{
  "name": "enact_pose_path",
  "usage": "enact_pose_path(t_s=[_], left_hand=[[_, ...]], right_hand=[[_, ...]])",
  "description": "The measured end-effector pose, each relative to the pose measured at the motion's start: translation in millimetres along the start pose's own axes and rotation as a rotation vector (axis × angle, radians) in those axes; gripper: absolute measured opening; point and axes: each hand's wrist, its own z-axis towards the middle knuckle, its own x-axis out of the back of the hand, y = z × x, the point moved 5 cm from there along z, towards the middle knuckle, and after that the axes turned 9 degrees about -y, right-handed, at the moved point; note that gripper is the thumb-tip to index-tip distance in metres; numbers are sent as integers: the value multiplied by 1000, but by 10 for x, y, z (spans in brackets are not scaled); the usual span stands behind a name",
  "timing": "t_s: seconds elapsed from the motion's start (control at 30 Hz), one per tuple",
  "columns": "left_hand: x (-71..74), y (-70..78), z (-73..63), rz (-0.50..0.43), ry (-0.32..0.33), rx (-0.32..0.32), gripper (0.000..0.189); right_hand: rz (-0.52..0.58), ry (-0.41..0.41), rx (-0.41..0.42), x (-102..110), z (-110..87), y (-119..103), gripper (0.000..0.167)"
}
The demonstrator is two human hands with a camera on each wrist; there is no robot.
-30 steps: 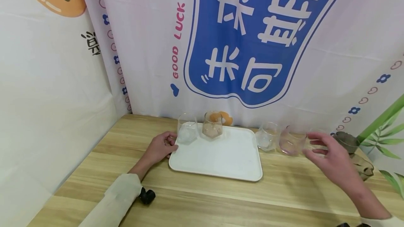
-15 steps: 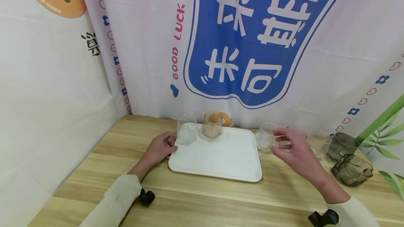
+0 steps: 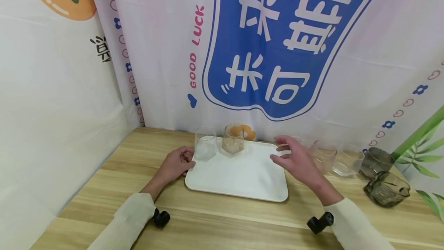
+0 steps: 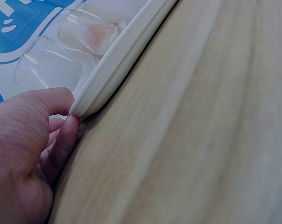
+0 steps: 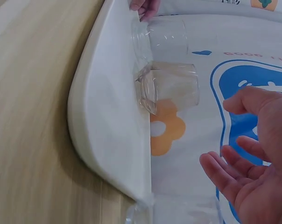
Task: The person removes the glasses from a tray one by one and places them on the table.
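Observation:
A white rectangular tray (image 3: 239, 178) lies on the wooden table. On its far left part stand a clear glass (image 3: 206, 150) and, beside it, an amber-tinted glass (image 3: 233, 144). My left hand (image 3: 175, 164) pinches the tray's left edge between thumb and fingers, as the left wrist view also shows. Over the tray's far right edge hovers my right hand (image 3: 296, 161), fingers spread and gently bent, holding nothing. Just behind it, another clear glass (image 5: 185, 210) is mostly hidden in the head view, but its side shows at the bottom of the right wrist view.
Right of the tray stand a pinkish glass (image 3: 323, 157), a clear glass (image 3: 348, 161) and a grey glass (image 3: 376, 163). A dark smoky glass (image 3: 386, 190) sits nearer. A printed cloth (image 3: 166, 68) hangs behind the table, and green leaves (image 3: 424, 157) show at the right.
My right hand has moved left, from beside the pinkish glass, past the clear glass, to the tray's right edge. The left hand, tray and glasses have stayed put.

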Motion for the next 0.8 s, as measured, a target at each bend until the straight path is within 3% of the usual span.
enact_pose_path(t_s=[0.3,0.57,0.8], left_hand=[[-1,74,27,1,-7,-12,38],[11,65,4,-17,-8,-25,37],[2,29,-24,-15,-9,-16,37]], right_hand=[[55,-43,-116,-231,356,46,59],[61,-83,-72,-487,596,-26,72],[75,-117,-111,-706,780,-45,86]])
